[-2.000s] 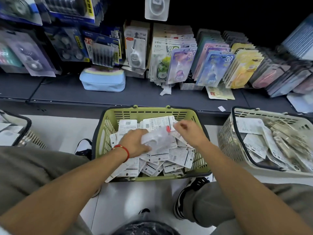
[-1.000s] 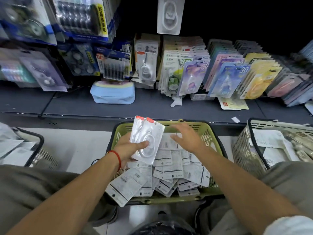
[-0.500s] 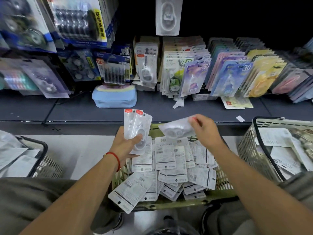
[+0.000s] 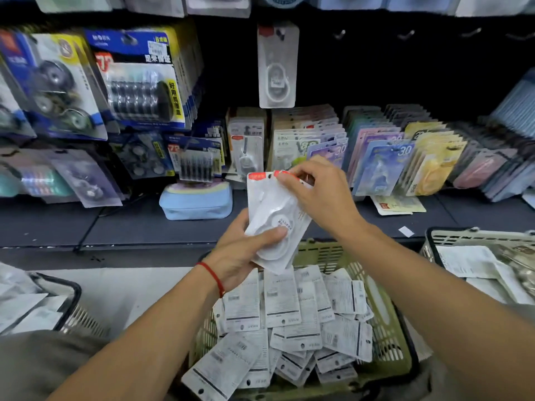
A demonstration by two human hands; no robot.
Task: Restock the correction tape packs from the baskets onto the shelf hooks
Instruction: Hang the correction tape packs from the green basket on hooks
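My left hand (image 4: pixel 240 253) grips a small stack of white correction tape packs (image 4: pixel 272 215) with red top corners, thumb pressed on the front blister. My right hand (image 4: pixel 321 195) pinches the top edge of the stack, fingers curled over the red tabs. The stack is held above the green basket (image 4: pixel 388 351), which holds several more packs lying face down (image 4: pixel 292 311). One matching pack (image 4: pixel 277 65) hangs on a shelf hook above. Bare hooks (image 4: pixel 405 34) stick out of the dark back panel to its right.
A white basket (image 4: pixel 451 238) with packs stands at the right, and another basket (image 4: pixel 69 302) at the left. The dark shelf (image 4: pixel 115 224) carries a light blue pouch (image 4: pixel 197 202), and rows of coloured packs (image 4: pixel 385 160) stand behind it. Blue blister packs (image 4: pixel 136 82) hang at the upper left.
My right hand brought the pack it lifted from the basket over to the left hand's stack. Both hands rose higher, in front of the shelf. The view tilted up.
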